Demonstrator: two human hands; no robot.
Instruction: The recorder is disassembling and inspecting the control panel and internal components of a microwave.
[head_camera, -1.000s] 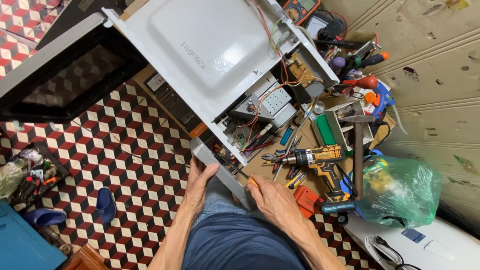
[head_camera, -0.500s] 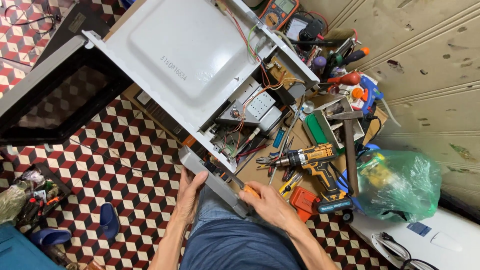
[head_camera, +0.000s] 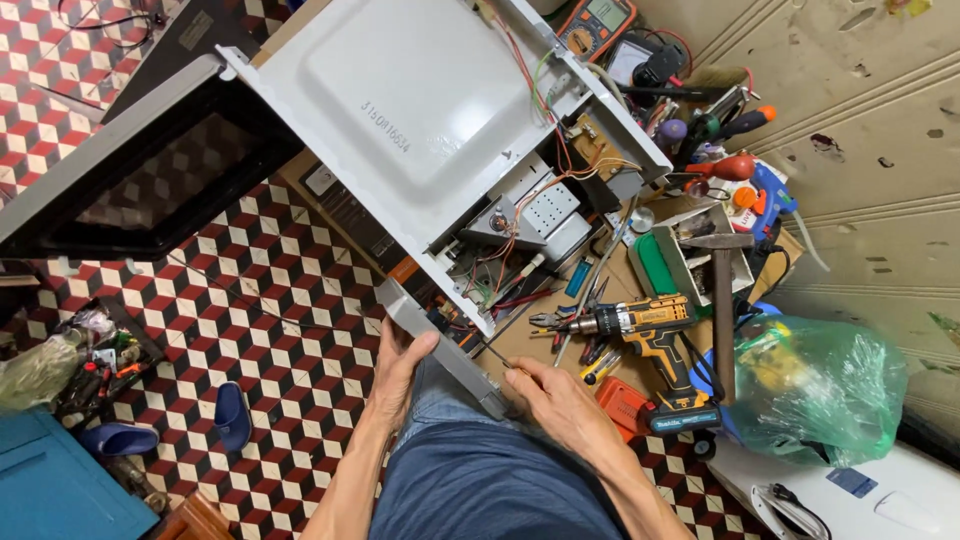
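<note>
Left hand gripped the near left end of a grey metal panel below the opened microwave, right hand closed on a thin screwdriver against it, cordless drill lying right.

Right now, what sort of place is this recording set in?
Probably a home repair corner on a floor: an opened microwave oven with exposed wiring, a cordless drill, a multimeter and a hammer lie on checkered floor tiles.

smooth painted metal microwave casing, matt grey panel, glossy green plastic bag.
</note>
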